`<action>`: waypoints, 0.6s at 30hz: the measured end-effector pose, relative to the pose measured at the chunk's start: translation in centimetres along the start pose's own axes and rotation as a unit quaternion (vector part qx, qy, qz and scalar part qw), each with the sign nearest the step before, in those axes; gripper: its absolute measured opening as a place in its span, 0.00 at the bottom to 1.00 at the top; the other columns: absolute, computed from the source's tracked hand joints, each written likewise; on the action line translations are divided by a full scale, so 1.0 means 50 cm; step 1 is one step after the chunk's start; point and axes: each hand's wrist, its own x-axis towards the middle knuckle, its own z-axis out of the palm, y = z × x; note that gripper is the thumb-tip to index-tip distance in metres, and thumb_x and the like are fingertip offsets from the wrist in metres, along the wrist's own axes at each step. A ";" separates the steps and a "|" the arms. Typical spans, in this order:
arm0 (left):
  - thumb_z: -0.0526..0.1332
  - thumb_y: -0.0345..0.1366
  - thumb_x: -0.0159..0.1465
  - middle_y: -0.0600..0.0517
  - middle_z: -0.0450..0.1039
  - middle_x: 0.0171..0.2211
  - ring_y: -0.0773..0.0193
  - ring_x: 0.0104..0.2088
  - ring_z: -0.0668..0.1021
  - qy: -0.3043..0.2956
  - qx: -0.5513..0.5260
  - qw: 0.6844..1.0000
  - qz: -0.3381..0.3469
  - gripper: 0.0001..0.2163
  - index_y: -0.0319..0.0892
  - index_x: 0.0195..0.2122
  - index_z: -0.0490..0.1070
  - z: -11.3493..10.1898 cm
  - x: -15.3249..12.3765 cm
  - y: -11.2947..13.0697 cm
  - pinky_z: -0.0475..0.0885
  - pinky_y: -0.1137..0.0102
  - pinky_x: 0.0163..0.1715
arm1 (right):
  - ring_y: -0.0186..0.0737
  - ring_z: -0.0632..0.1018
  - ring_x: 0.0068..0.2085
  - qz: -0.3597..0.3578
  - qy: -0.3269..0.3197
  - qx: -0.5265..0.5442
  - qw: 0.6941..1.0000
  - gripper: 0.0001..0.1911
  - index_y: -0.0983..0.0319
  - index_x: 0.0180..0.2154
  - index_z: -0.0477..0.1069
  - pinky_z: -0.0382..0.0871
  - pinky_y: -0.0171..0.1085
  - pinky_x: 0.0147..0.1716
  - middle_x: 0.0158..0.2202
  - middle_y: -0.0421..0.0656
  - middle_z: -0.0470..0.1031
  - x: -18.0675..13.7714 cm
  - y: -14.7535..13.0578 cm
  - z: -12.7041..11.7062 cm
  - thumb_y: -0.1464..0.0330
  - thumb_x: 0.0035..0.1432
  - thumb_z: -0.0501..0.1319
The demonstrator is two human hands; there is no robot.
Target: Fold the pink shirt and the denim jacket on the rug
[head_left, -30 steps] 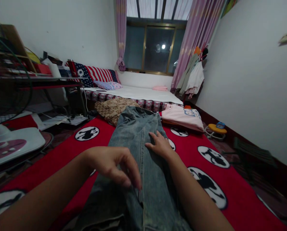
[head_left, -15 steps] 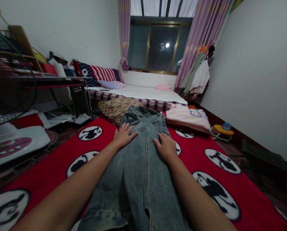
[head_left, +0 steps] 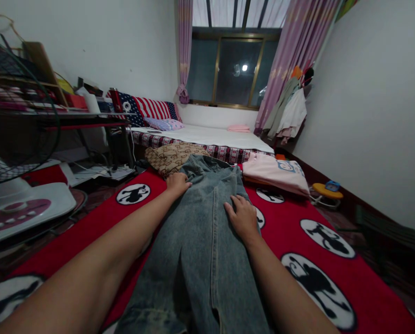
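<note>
A pair of blue denim jeans (head_left: 197, 232) lies lengthwise on the red blanket (head_left: 105, 222), its waist end away from me and its legs toward me. My left hand (head_left: 178, 184) is at the left edge of the jeans near the waist, with its fingers curled closed on the denim; the fingertips are partly hidden. Lower down on the right side, my right hand (head_left: 243, 217) rests flat on the jeans with thumb and fingers apart.
Behind the waist lies a brown patterned cushion (head_left: 172, 155), and right of it a pink folded garment (head_left: 275, 172). A fan (head_left: 22, 204) and a cluttered desk (head_left: 89, 118) stand at the left. A yellow stool (head_left: 326, 190) is on the right; a bed (head_left: 200, 134) is under the window.
My left hand has slid forward and outward from lying flat on the denim to the left edge, and its fingers have curled. My right hand stays nearly in place. The view has shifted slightly.
</note>
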 end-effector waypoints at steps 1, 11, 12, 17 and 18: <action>0.60 0.46 0.60 0.43 0.78 0.43 0.50 0.45 0.78 0.016 -0.013 1.000 -0.010 0.16 0.43 0.43 0.78 0.002 0.001 -0.001 0.71 0.64 0.41 | 0.49 0.70 0.57 0.001 0.000 0.003 1.000 0.24 0.63 0.56 0.69 0.59 0.45 0.55 0.58 0.50 0.69 0.000 0.000 -0.001 0.58 0.65 0.53; 0.61 0.36 0.59 0.44 0.73 0.47 0.52 0.50 0.74 0.173 -0.097 0.978 -0.059 0.13 0.41 0.45 0.74 -0.010 -0.046 -0.024 0.69 0.63 0.50 | 0.50 0.69 0.58 0.007 -0.009 0.006 1.000 0.24 0.63 0.57 0.68 0.58 0.45 0.55 0.59 0.50 0.68 -0.001 -0.002 -0.002 0.58 0.66 0.52; 0.59 0.34 0.59 0.45 0.72 0.49 0.54 0.52 0.72 0.196 -0.094 0.976 -0.011 0.13 0.42 0.45 0.74 -0.017 -0.049 -0.006 0.67 0.64 0.53 | 0.49 0.69 0.58 0.006 -0.009 0.007 1.000 0.24 0.63 0.57 0.68 0.58 0.45 0.56 0.59 0.50 0.68 -0.001 -0.001 -0.001 0.57 0.65 0.52; 0.50 0.39 0.68 0.44 0.66 0.59 0.57 0.59 0.68 0.031 -0.089 0.979 0.182 0.19 0.39 0.57 0.67 -0.006 -0.076 0.046 0.60 0.64 0.61 | 0.49 0.68 0.58 0.004 -0.003 0.017 1.000 0.24 0.63 0.57 0.68 0.57 0.45 0.57 0.60 0.50 0.68 -0.004 0.002 0.000 0.58 0.65 0.53; 0.48 0.41 0.69 0.43 0.63 0.62 0.56 0.62 0.65 -0.022 -0.062 0.983 0.171 0.22 0.38 0.60 0.64 0.005 -0.080 0.040 0.58 0.61 0.62 | 0.49 0.68 0.59 0.004 -0.004 0.019 1.000 0.25 0.64 0.57 0.68 0.57 0.45 0.57 0.60 0.50 0.67 -0.004 0.003 0.000 0.58 0.65 0.53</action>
